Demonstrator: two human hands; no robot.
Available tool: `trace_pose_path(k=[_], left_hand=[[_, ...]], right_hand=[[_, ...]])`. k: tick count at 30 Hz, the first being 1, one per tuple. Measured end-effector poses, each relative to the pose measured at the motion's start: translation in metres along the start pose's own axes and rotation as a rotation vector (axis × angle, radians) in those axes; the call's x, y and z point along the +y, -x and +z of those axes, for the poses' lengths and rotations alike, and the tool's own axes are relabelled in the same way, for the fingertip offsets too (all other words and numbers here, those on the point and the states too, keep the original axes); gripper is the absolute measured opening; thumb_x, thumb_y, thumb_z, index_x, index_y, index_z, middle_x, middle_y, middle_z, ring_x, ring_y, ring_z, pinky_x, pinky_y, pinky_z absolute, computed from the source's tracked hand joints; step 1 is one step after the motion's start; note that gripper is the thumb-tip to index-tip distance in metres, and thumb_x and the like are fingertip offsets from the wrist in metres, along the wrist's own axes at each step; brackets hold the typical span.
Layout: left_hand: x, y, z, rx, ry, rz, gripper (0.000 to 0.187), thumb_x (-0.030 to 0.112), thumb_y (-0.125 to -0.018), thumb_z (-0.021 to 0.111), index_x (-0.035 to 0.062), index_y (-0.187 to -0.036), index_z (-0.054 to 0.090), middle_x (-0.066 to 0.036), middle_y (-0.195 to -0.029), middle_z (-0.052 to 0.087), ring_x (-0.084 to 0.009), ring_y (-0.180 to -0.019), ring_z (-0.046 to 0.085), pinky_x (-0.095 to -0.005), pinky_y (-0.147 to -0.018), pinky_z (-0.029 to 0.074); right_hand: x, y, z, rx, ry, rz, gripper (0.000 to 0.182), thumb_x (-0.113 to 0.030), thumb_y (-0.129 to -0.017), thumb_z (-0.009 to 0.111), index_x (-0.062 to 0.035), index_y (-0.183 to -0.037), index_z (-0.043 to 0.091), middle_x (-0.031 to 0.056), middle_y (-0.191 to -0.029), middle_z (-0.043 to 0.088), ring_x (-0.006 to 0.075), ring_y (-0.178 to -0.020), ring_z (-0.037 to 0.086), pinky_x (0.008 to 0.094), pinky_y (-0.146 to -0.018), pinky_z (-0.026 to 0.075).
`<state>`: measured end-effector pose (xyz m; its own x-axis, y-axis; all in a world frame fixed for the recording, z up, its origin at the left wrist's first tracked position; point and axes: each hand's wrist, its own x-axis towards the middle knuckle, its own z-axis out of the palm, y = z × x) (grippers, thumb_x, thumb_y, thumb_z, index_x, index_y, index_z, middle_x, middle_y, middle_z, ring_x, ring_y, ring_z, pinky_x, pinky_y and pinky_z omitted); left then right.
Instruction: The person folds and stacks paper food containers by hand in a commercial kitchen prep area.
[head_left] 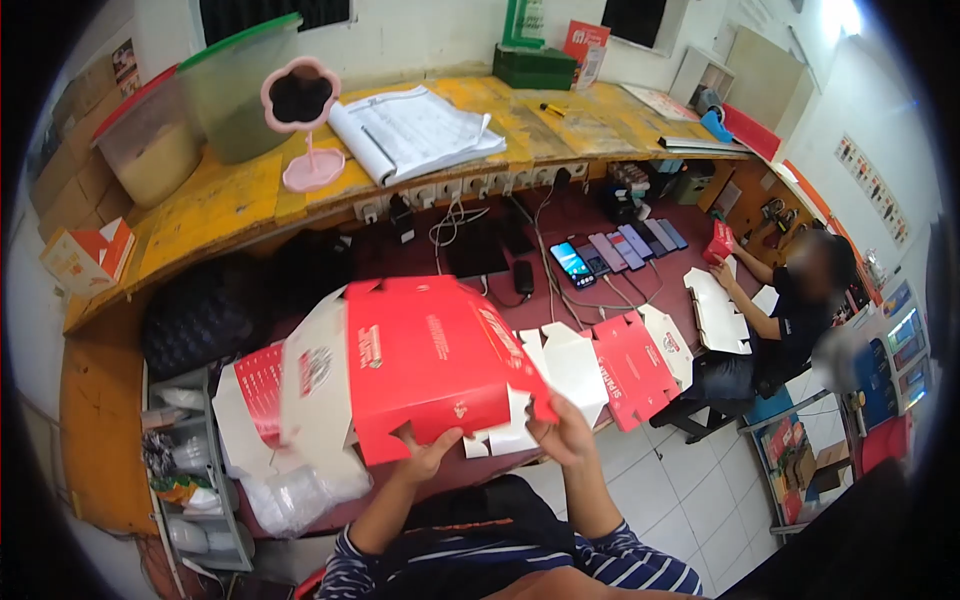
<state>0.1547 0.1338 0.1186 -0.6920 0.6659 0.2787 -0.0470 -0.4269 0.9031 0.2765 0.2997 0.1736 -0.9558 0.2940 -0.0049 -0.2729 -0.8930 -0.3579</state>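
A large red and white cardboard sheet, partly folded, is held up above the dark red desk. My left hand grips its lower edge near the middle. At its right end my right hand holds a notched corner flap. The white left part of the sheet is slightly blurred. Under and beside it lie more flat pieces: a white one and a red one to the right, and a white one with red print to the left.
A co-worker sits at the right, holding a small red box. Several phones and cables lie on the desk. A yellow shelf runs behind, with a pink mirror and papers. Grey drawers stand at the left.
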Motion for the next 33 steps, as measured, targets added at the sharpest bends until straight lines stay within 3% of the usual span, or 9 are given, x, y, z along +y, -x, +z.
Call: trace_pose_path(k=[4, 6, 14, 16, 20, 23, 28, 30, 33], left_hand=[[0.034, -0.015, 0.024, 0.204, -0.173, 0.109, 0.025, 0.006, -0.073, 0.063, 0.0005, -0.095, 0.052, -0.007, -0.087, 0.058, -0.0157, -0.082, 0.056, -0.0291, -0.074, 0.045], [0.034, -0.017, 0.025, 0.236, -0.469, 0.191, 0.02, 0.006, -0.073, 0.063, 0.0002, -0.09, 0.054, -0.007, -0.084, 0.059, -0.0153, -0.079, 0.057, -0.0283, -0.071, 0.045], [0.038, -0.01, 0.017, 0.116, -0.207, 0.047, 0.037, 0.023, -0.082, 0.053, 0.0023, -0.111, 0.044, -0.008, -0.108, 0.051, -0.0154, -0.099, 0.047, -0.0302, -0.084, 0.037], [0.056, -0.017, 0.02, 0.139, 1.094, -0.086, 0.045, 0.016, -0.078, 0.057, 0.0043, -0.117, 0.039, -0.009, -0.116, 0.045, -0.0186, -0.105, 0.046, -0.0308, -0.085, 0.038], [0.064, -0.02, 0.006, 0.11, 1.17, -0.205, 0.052, 0.018, -0.076, 0.061, 0.0051, -0.12, 0.036, -0.008, -0.118, 0.044, -0.0207, -0.107, 0.045, -0.0342, -0.089, 0.037], [0.025, -0.007, -0.004, 0.376, -0.052, 0.077, 0.055, 0.026, -0.074, 0.062, 0.0081, -0.12, 0.038, -0.006, -0.116, 0.046, -0.019, -0.106, 0.044, -0.0347, -0.088, 0.037], [0.02, -0.008, 0.02, 0.35, 0.43, 0.187, 0.044, 0.025, -0.079, 0.056, 0.0085, -0.116, 0.041, -0.005, -0.114, 0.047, -0.0185, -0.105, 0.044, -0.0343, -0.088, 0.037], [0.022, -0.011, 0.011, 0.387, 0.628, -0.235, 0.046, 0.037, -0.082, 0.047, 0.0088, -0.117, 0.04, -0.006, -0.116, 0.046, -0.0197, -0.107, 0.043, -0.036, -0.09, 0.035], [0.051, -0.017, 0.0, 0.339, 0.762, -0.442, 0.048, 0.04, -0.082, 0.045, 0.0067, -0.116, 0.041, -0.006, -0.11, 0.05, -0.0181, -0.099, 0.049, -0.0312, -0.08, 0.041]], right_hand=[[0.017, -0.015, 0.012, 0.146, 0.52, -0.264, 0.021, 0.002, -0.074, 0.058, 0.0004, -0.092, 0.049, 0.0106, -0.1, 0.053, 0.0124, -0.089, 0.053, 0.0238, -0.076, 0.042], [0.048, -0.021, 0.014, 0.204, 0.872, -0.748, 0.016, 0.008, -0.07, 0.059, -0.0017, -0.076, 0.048, 0.0061, -0.086, 0.051, 0.0102, -0.075, 0.052, 0.0219, -0.065, 0.042], [0.065, -0.031, 0.016, 0.208, 0.076, -0.052, 0.015, -0.003, -0.077, 0.055, -0.0087, -0.091, 0.05, -0.0011, -0.08, 0.055, 0.0068, -0.065, 0.05, 0.0194, -0.054, 0.038], [0.059, -0.034, 0.019, 0.187, 0.066, -0.062, 0.021, -0.002, -0.077, 0.056, -0.0081, -0.096, 0.05, -0.0018, -0.082, 0.056, 0.006, -0.066, 0.05, 0.0197, -0.055, 0.039], [0.055, -0.034, 0.033, 0.184, 0.459, -0.3, 0.031, 0.005, -0.071, 0.059, -0.0014, -0.099, 0.048, 0.004, -0.086, 0.057, 0.0076, -0.07, 0.053, 0.0199, -0.058, 0.041], [0.056, -0.028, 0.038, 0.232, 0.69, -0.641, 0.031, 0.002, -0.066, 0.066, 0.0026, -0.094, 0.052, 0.006, -0.089, 0.058, 0.012, -0.081, 0.055, 0.0249, -0.072, 0.044], [0.107, -0.021, 0.009, 0.125, 0.909, -0.45, 0.031, -0.001, -0.067, 0.065, 0.0011, -0.095, 0.053, 0.0079, -0.094, 0.057, 0.0142, -0.086, 0.054, 0.0284, -0.076, 0.042], [0.109, -0.028, -0.004, 0.143, 0.915, -0.425, 0.029, -0.004, -0.068, 0.064, -0.0005, -0.095, 0.054, 0.009, -0.096, 0.056, 0.0165, -0.088, 0.054, 0.0314, -0.078, 0.041], [0.074, -0.042, -0.033, -0.554, 2.017, -0.725, 0.044, -0.022, -0.068, 0.067, -0.0094, -0.107, 0.05, 0.0093, -0.109, 0.051, 0.027, -0.104, 0.045, 0.0386, -0.089, 0.035]])
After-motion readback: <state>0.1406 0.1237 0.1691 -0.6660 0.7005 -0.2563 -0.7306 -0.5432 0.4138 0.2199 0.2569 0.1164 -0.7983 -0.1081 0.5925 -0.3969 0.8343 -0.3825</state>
